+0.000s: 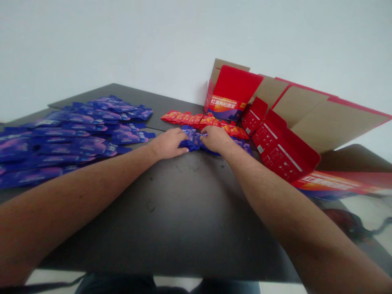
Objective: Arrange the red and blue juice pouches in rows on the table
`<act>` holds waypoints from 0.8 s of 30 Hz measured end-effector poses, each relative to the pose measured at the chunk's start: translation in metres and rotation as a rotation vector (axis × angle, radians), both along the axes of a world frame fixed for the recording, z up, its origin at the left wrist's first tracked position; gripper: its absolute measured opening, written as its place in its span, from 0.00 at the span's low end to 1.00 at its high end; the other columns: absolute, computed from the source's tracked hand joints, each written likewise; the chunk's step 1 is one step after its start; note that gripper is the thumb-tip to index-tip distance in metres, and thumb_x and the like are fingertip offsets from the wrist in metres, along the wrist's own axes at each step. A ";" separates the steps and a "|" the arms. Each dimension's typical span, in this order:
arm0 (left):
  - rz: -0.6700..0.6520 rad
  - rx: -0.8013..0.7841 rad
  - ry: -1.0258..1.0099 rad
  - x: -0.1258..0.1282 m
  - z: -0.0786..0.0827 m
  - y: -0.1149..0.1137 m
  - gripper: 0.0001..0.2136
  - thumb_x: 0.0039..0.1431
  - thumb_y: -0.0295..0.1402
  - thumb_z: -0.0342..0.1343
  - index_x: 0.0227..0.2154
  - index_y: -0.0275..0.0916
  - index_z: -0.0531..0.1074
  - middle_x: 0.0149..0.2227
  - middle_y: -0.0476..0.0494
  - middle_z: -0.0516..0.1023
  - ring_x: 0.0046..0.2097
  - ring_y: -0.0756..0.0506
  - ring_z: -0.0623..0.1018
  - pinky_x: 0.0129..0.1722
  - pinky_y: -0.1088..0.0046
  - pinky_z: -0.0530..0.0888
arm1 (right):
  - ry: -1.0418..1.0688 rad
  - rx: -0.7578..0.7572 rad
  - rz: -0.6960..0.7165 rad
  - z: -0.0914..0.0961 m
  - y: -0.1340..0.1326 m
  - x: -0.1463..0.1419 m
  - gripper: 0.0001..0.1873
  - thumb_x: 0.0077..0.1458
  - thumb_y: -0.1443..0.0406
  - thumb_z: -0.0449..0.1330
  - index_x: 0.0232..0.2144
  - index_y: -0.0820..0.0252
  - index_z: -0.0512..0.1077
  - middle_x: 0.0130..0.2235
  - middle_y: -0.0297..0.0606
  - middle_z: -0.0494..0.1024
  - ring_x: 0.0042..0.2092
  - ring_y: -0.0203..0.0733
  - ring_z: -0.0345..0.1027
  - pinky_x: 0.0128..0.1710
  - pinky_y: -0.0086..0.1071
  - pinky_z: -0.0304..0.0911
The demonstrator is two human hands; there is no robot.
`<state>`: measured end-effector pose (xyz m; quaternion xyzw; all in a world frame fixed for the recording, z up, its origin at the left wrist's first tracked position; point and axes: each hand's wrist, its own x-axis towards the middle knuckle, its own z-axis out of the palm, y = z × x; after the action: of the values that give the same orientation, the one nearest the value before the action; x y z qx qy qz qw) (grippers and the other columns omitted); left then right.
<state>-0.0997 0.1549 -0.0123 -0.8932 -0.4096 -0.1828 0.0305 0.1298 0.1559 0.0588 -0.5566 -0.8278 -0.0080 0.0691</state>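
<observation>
Surface: desk [183, 220]
Left: sachet pile [73, 136]
Centre: sachet bunch [192, 139]
Behind centre: sachet row [202, 120]
Right: opened cartons [284, 122]

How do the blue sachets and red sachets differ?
The blue sachets are purple-blue; the red sachets are red-orange. The blue sachets sprawl in a wide heap at left, while the red sachets lie in a narrower overlapping row at centre. Blue sachets visibly outnumber red sachets. Both are flat printed packets on the dark table.

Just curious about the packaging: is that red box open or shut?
Open: the red carton stands with its flaps spread, showing red and tan insides.
</observation>
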 end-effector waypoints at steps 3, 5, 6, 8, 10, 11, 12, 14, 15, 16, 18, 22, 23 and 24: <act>0.022 0.024 0.004 -0.002 -0.001 -0.004 0.18 0.68 0.41 0.56 0.53 0.34 0.79 0.52 0.30 0.80 0.58 0.33 0.78 0.62 0.54 0.74 | 0.030 0.004 0.030 -0.008 -0.002 0.009 0.20 0.68 0.62 0.63 0.57 0.62 0.82 0.57 0.49 0.85 0.60 0.54 0.79 0.62 0.39 0.69; 0.022 0.025 -0.009 -0.002 -0.002 -0.004 0.18 0.68 0.40 0.56 0.52 0.35 0.79 0.52 0.31 0.80 0.57 0.34 0.78 0.62 0.54 0.74 | 0.038 -0.004 0.051 -0.012 -0.003 0.012 0.20 0.67 0.60 0.64 0.58 0.62 0.82 0.57 0.48 0.85 0.60 0.53 0.79 0.61 0.39 0.69; 0.015 0.021 -0.018 -0.002 -0.002 -0.003 0.18 0.68 0.41 0.57 0.53 0.35 0.79 0.52 0.31 0.80 0.57 0.34 0.78 0.62 0.54 0.74 | 0.042 -0.005 0.055 -0.013 -0.004 0.012 0.20 0.67 0.60 0.64 0.57 0.62 0.82 0.57 0.48 0.86 0.60 0.52 0.79 0.61 0.38 0.70; 0.001 0.015 -0.031 -0.001 -0.002 -0.002 0.21 0.68 0.44 0.59 0.55 0.35 0.78 0.53 0.31 0.80 0.57 0.33 0.78 0.62 0.54 0.74 | 0.056 0.001 0.058 -0.014 -0.004 0.013 0.20 0.67 0.60 0.65 0.57 0.62 0.82 0.56 0.48 0.86 0.58 0.51 0.80 0.60 0.37 0.70; 0.000 0.019 -0.032 0.000 -0.002 0.000 0.21 0.68 0.45 0.59 0.55 0.35 0.79 0.53 0.30 0.80 0.57 0.33 0.78 0.61 0.53 0.75 | 0.071 0.012 0.061 -0.013 -0.004 0.013 0.20 0.67 0.60 0.65 0.57 0.62 0.82 0.55 0.47 0.86 0.57 0.50 0.80 0.59 0.36 0.70; 0.004 0.023 -0.028 0.001 -0.001 0.001 0.20 0.68 0.45 0.59 0.54 0.35 0.79 0.53 0.30 0.80 0.57 0.33 0.78 0.61 0.53 0.75 | 0.078 0.017 0.062 -0.012 -0.004 0.013 0.19 0.67 0.60 0.65 0.56 0.62 0.82 0.54 0.47 0.87 0.56 0.49 0.80 0.59 0.36 0.70; 0.010 0.028 -0.023 0.002 -0.001 0.001 0.20 0.68 0.44 0.59 0.54 0.35 0.80 0.52 0.30 0.81 0.57 0.33 0.78 0.61 0.53 0.75 | 0.085 0.022 0.065 -0.012 -0.004 0.013 0.19 0.67 0.61 0.65 0.56 0.62 0.82 0.53 0.47 0.87 0.55 0.49 0.80 0.59 0.36 0.70; 0.023 0.038 -0.017 0.004 -0.001 0.001 0.19 0.68 0.43 0.60 0.53 0.35 0.80 0.52 0.31 0.81 0.56 0.33 0.78 0.61 0.54 0.75 | 0.100 0.036 0.067 -0.010 -0.004 0.014 0.20 0.66 0.61 0.65 0.56 0.63 0.82 0.52 0.48 0.87 0.54 0.49 0.80 0.58 0.36 0.70; 0.028 0.041 -0.015 0.005 -0.001 0.001 0.18 0.68 0.42 0.60 0.52 0.35 0.80 0.52 0.31 0.81 0.56 0.33 0.78 0.60 0.54 0.75 | 0.106 0.044 0.067 -0.009 -0.004 0.014 0.20 0.67 0.62 0.65 0.57 0.64 0.82 0.51 0.49 0.87 0.54 0.50 0.80 0.59 0.37 0.70; 0.033 0.043 -0.012 0.005 -0.001 0.001 0.17 0.68 0.42 0.60 0.52 0.35 0.80 0.51 0.31 0.81 0.56 0.33 0.79 0.60 0.55 0.75 | 0.110 0.051 0.066 -0.008 -0.004 0.015 0.20 0.67 0.62 0.64 0.57 0.65 0.82 0.51 0.49 0.87 0.55 0.50 0.80 0.59 0.37 0.70; 0.047 0.049 -0.007 0.007 -0.001 0.000 0.16 0.68 0.42 0.59 0.51 0.36 0.80 0.50 0.32 0.82 0.55 0.33 0.79 0.59 0.55 0.75 | 0.111 0.058 0.052 -0.006 -0.005 0.019 0.20 0.68 0.62 0.64 0.57 0.65 0.82 0.51 0.49 0.87 0.55 0.50 0.80 0.59 0.38 0.70; 0.063 0.058 -0.015 0.009 -0.002 0.001 0.15 0.69 0.41 0.59 0.50 0.36 0.80 0.49 0.33 0.81 0.54 0.34 0.79 0.58 0.55 0.75 | 0.118 0.071 0.006 -0.005 -0.008 0.028 0.20 0.68 0.61 0.64 0.57 0.64 0.82 0.52 0.49 0.87 0.54 0.50 0.80 0.58 0.39 0.71; 0.055 0.055 -0.024 0.009 -0.002 0.002 0.15 0.69 0.41 0.59 0.50 0.36 0.80 0.49 0.33 0.81 0.55 0.34 0.79 0.59 0.55 0.75 | 0.121 0.072 0.002 -0.004 -0.009 0.030 0.20 0.68 0.61 0.64 0.57 0.63 0.82 0.51 0.48 0.87 0.53 0.50 0.80 0.58 0.38 0.71; 0.044 0.048 -0.035 0.009 -0.003 0.003 0.15 0.69 0.41 0.59 0.50 0.36 0.79 0.50 0.33 0.81 0.55 0.34 0.79 0.59 0.55 0.75 | 0.124 0.070 0.000 -0.004 -0.011 0.032 0.20 0.68 0.61 0.64 0.57 0.63 0.82 0.50 0.48 0.87 0.53 0.50 0.80 0.58 0.38 0.70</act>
<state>-0.0906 0.1579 -0.0152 -0.8796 -0.4251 -0.2077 0.0488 0.1623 0.1453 0.0545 -0.5532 -0.8213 -0.0025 0.1395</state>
